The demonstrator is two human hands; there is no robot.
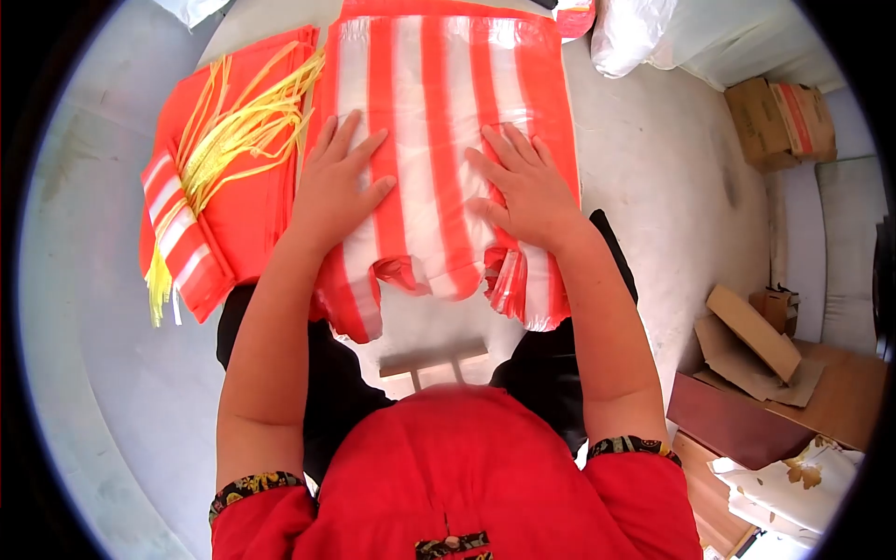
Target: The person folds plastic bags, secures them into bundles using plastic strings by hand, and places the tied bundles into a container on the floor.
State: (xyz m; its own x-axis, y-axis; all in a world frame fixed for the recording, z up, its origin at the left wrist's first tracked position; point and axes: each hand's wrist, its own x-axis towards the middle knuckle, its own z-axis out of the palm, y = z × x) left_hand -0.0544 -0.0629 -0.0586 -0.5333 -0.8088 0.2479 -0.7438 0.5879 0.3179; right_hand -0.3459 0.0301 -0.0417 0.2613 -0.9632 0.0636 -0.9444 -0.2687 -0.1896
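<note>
In front of me lies a flat stack of red-and-white striped plastic carrier bags (434,140), its cut handles pointing toward my body. My left hand (338,182) rests on the left part of the top bag with its fingers spread. On the right part my right hand (525,187) lies flat, fingers apart. Neither hand grips anything. Left of the stack is a red pile of folded plastic (252,219). A bunch of yellow plastic strips (247,140) lies across it, beside a rolled striped bag bundle (187,238).
A white plastic bag (630,37) sits at the top right. Cardboard boxes (782,121) stand by the far right wall. Lower right, an opened carton (747,345) rests on a brown cabinet (728,420). Below the stack's near edge is a wooden bar (434,358).
</note>
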